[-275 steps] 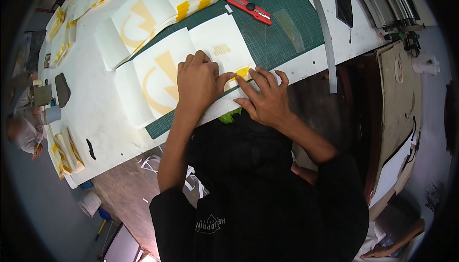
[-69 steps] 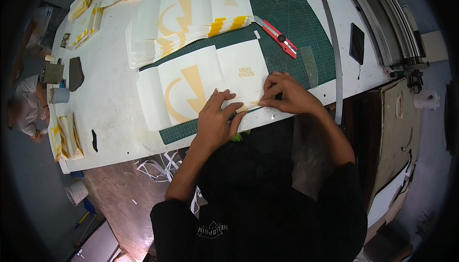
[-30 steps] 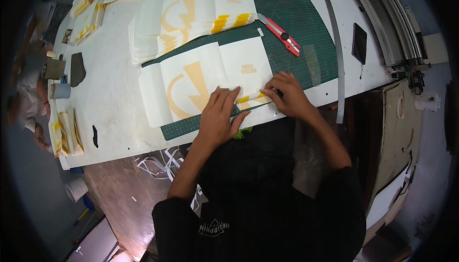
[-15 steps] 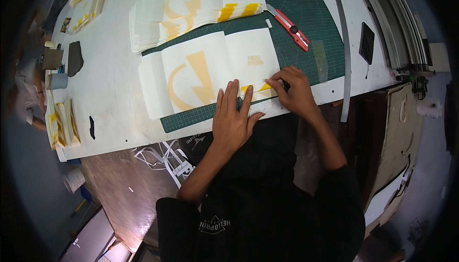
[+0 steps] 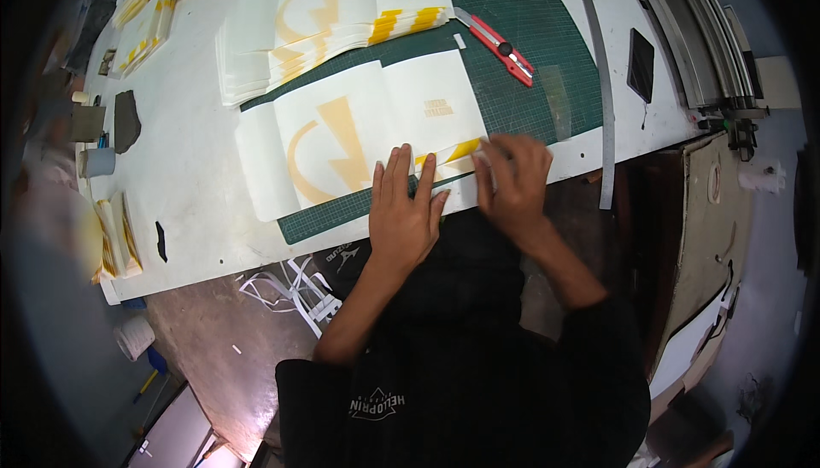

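Note:
A white printed paper sheet (image 5: 401,96) with a pale orange design lies on the green cutting mat (image 5: 329,216). Along its near right edge a narrow flap with yellow stripes (image 5: 465,149) is folded up. My left hand (image 5: 401,207) lies flat with fingers stretched out, pressing on the flap's left part. At the flap's right end is my right hand (image 5: 517,182), its fingers bent and blurred; whether they pinch the paper is unclear. Beyond the sheet sits a stack of similar printed sheets (image 5: 342,7). A red utility knife (image 5: 500,45) rests on the mat to the right.
A long metal ruler (image 5: 600,84) runs along the table's right side, beside a dark phone (image 5: 641,67). More folded papers (image 5: 149,37) lie at the far left. A cup (image 5: 98,163) and a dark grey piece (image 5: 126,120) sit near the white table's (image 5: 192,178) left edge.
My right hand has shifted off the flap toward its right end, showing more of the yellow stripes. My left hand stays pressed on the sheet. The whole view has shifted slightly.

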{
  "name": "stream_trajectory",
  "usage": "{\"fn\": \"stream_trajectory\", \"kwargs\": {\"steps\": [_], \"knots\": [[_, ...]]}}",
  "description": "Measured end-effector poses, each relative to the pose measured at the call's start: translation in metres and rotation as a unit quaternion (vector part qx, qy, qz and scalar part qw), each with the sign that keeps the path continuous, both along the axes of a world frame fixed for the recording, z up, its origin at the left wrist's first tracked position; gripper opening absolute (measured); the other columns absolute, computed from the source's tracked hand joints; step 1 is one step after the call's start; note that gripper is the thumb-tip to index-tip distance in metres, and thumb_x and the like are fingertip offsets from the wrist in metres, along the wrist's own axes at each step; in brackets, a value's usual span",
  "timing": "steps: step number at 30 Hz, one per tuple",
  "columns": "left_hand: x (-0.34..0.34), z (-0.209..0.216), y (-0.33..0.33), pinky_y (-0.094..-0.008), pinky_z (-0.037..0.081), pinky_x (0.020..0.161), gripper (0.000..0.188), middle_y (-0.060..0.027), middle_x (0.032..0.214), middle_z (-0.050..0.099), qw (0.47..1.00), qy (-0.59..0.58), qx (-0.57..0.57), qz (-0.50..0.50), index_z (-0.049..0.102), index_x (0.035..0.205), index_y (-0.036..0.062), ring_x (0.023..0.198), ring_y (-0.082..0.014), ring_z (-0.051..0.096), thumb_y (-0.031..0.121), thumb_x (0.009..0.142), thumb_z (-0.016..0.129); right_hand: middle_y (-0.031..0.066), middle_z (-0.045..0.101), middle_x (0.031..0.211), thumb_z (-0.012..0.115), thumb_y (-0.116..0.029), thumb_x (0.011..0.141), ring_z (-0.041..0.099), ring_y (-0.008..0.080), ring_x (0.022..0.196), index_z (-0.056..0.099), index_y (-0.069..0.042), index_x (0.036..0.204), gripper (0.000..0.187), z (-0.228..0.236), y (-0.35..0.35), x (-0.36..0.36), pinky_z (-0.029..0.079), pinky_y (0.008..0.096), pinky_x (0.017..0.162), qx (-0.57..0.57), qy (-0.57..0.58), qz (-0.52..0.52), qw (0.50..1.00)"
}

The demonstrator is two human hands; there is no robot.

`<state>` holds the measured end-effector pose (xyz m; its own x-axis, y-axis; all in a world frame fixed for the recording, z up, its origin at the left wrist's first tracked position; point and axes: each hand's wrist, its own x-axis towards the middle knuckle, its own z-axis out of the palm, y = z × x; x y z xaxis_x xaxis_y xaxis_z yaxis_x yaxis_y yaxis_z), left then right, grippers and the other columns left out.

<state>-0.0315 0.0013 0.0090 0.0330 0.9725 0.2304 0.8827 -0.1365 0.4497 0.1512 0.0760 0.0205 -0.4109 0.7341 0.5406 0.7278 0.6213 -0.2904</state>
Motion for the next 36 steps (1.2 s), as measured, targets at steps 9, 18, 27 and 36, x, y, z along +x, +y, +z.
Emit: {"fn": "stream_trajectory", "kwargs": {"steps": [9,18,27,36], "knots": [[0.000,-0.004,0.000,-0.0620,0.034,0.119,0.053,-0.0290,0.155,0.045,0.999,0.026,0.018,-0.010,0.057,0.149,0.0067,0.145,-0.0466,0.045,0.022,0.099,0.066,0.0178,0.059,0.148,0.060,-0.045,0.102,0.049,0.0342,0.143,0.065,-0.001,0.136,0.056,-0.020,-0.044,-0.015,0.023,0.0670,0.116,-0.085,-0.083,0.028,0.993],[0.002,-0.005,0.001,-0.0628,0.035,0.118,0.051,-0.0291,0.154,0.046,0.999,0.039,0.019,-0.007,0.058,0.148,0.0068,0.144,-0.0467,0.046,0.023,0.100,0.066,0.0152,0.054,0.154,0.054,-0.049,0.104,0.042,0.0330,0.150,0.065,-0.003,0.139,0.058,-0.022,-0.052,-0.016,0.022,0.0668,0.113,-0.107,-0.098,0.006,0.989],[0.002,-0.003,0.001,-0.0626,0.036,0.118,0.051,-0.0291,0.154,0.046,0.999,0.033,0.019,-0.007,0.059,0.147,0.0068,0.144,-0.0464,0.046,0.022,0.099,0.067,0.0126,0.056,0.153,0.055,-0.051,0.104,0.043,0.0305,0.148,0.066,-0.005,0.137,0.058,-0.022,-0.052,-0.015,0.029,0.0584,0.101,-0.083,-0.128,-0.007,0.988],[0.003,-0.001,0.001,-0.0618,0.036,0.118,0.052,-0.0288,0.153,0.047,1.000,0.022,0.013,-0.002,0.061,0.145,0.0056,0.144,-0.0458,0.047,0.021,0.096,0.071,0.0157,0.063,0.144,0.055,-0.054,0.103,0.053,0.0283,0.141,0.063,-0.003,0.136,0.062,-0.023,-0.042,0.002,0.032,0.0552,0.097,-0.078,-0.112,-0.019,0.991]]}}
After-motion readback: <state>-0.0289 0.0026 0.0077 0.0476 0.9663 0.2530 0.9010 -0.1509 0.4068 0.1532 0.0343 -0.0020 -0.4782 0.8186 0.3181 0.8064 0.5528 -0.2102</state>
